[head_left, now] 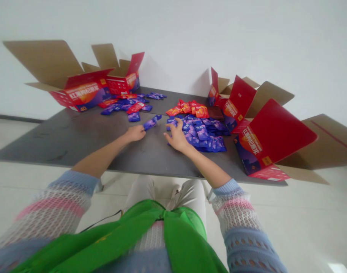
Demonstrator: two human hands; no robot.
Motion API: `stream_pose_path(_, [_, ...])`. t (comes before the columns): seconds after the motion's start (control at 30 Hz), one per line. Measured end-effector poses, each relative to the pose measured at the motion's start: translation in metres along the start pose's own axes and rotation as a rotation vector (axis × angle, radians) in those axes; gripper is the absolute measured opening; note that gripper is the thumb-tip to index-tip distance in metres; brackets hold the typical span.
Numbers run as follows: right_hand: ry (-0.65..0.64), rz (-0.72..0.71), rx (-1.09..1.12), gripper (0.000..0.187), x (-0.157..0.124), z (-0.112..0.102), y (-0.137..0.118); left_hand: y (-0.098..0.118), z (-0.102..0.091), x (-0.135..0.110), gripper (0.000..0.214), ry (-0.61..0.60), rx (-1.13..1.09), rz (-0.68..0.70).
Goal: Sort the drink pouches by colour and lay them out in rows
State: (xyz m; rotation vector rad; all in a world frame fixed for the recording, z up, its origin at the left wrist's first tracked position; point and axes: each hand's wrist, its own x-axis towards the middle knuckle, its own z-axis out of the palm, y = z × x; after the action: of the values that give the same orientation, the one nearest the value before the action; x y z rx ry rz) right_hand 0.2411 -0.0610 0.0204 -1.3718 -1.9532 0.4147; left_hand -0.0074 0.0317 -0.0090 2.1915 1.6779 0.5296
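Note:
My left hand [136,133] is closed on the end of a purple sachet [152,122], which sticks out to the right above the table. My right hand [177,137] has its fingers spread at the left edge of a pile of purple sachets [202,131]. Nothing shows between those fingers, though I cannot tell whether they touch the pile. Behind this pile lie several orange-red sachets [187,108]. Another heap of mixed purple and red sachets [123,104] is spread beyond my left hand.
Red printed cartons with raised flaps stand at both sides: a large carton [86,93] and a smaller carton [123,83] on the left, several on the right, the nearest carton [256,148] overhanging the front corner. The dark grey table [85,134] meets a white wall [173,45].

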Motion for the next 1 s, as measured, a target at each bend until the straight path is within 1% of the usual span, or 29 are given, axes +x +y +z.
stream_pose_path(0.03, [-0.008, 0.035, 0.026, 0.043, 0.004, 0.003, 0.002, 0.002, 0.0, -0.002, 0.018, -0.029, 0.03, -0.042])
stream_pose_path(0.1, [-0.023, 0.103, 0.059, 0.042, 0.013, 0.009, 0.007, 0.004, -0.003, -0.002, 0.021, -0.071, 0.072, -0.146])
stream_pose_path(0.13, [-0.025, 0.125, 0.063, 0.041, 0.017, 0.012, 0.008, 0.006, -0.007, 0.001, 0.024, -0.051, 0.084, -0.211])
stream_pose_path(0.17, [-0.022, 0.136, 0.059, 0.041, 0.021, 0.014, 0.01, 0.009, -0.01, 0.004, 0.029, -0.007, 0.086, -0.269])
stream_pose_path(0.2, [-0.015, 0.137, 0.047, 0.04, 0.025, 0.015, 0.011, 0.013, -0.012, 0.007, 0.035, 0.049, 0.079, -0.307])
stream_pose_path(0.23, [-0.005, 0.13, 0.029, 0.039, 0.029, 0.015, 0.011, 0.019, -0.012, 0.01, 0.042, 0.103, 0.072, -0.318])
stream_pose_path(0.3, [0.017, 0.101, -0.017, 0.038, 0.034, 0.013, 0.011, 0.037, -0.007, 0.014, 0.061, 0.153, 0.078, -0.261])
stream_pose_path(0.37, [0.038, 0.078, -0.057, 0.038, 0.038, 0.009, 0.011, 0.056, 0.006, 0.013, 0.081, 0.12, 0.142, -0.134])
stream_pose_path(0.4, [0.049, 0.067, -0.069, 0.038, 0.038, 0.007, 0.01, 0.065, 0.014, 0.012, 0.089, 0.096, 0.199, -0.084])
stream_pose_path(0.43, [0.061, 0.055, -0.075, 0.038, 0.038, 0.004, 0.011, 0.072, 0.021, 0.01, 0.091, 0.072, 0.26, -0.021])
stream_pose_path(0.47, [0.073, 0.044, -0.075, 0.038, 0.037, 0.002, 0.011, 0.077, 0.027, 0.008, 0.087, 0.047, 0.314, 0.04])
stream_pose_path(0.53, [0.093, 0.021, -0.066, 0.037, 0.033, -0.002, 0.015, 0.079, 0.034, 0.004, 0.066, 0.018, 0.381, 0.122])
stream_pose_path(0.57, [0.098, 0.015, -0.06, 0.036, 0.03, -0.005, 0.017, 0.076, 0.035, 0.004, 0.055, 0.017, 0.389, 0.128])
stream_pose_path(0.6, [0.101, 0.02, -0.053, 0.036, 0.028, -0.007, 0.021, 0.072, 0.033, 0.003, 0.047, 0.028, 0.376, 0.106])
stream_pose_path(0.67, [0.108, 0.056, -0.017, 0.035, 0.026, -0.012, 0.028, 0.063, 0.025, 0.006, 0.04, 0.096, 0.276, -0.003])
stream_pose_path(0.73, [0.125, 0.114, 0.068, 0.032, 0.026, -0.015, 0.035, 0.056, 0.015, 0.011, 0.037, 0.187, 0.153, -0.111])
stream_pose_path(0.8, [0.157, 0.167, 0.189, 0.03, 0.029, -0.016, 0.039, 0.054, 0.009, 0.017, 0.035, 0.286, -0.067, -0.194])
stream_pose_path(0.83, [0.175, 0.19, 0.254, 0.029, 0.031, -0.016, 0.039, 0.056, 0.008, 0.02, 0.033, 0.328, -0.228, -0.224])
stream_pose_path(0.9, [0.198, 0.249, 0.385, 0.033, 0.033, -0.013, 0.035, 0.065, 0.013, 0.023, 0.025, 0.392, -0.629, -0.253])
stream_pose_path(0.93, [0.193, 0.288, 0.454, 0.037, 0.034, -0.012, 0.032, 0.071, 0.018, 0.022, 0.019, 0.404, -0.821, -0.242])
stream_pose_path(0.97, [0.169, 0.342, 0.527, 0.041, 0.034, -0.01, 0.029, 0.078, 0.024, 0.021, 0.017, 0.395, -0.964, -0.205])
stream_pose_path(1.0, [0.147, 0.377, 0.589, 0.045, 0.034, -0.008, 0.026, 0.085, 0.031, 0.019, 0.019, 0.365, -1.067, -0.151])
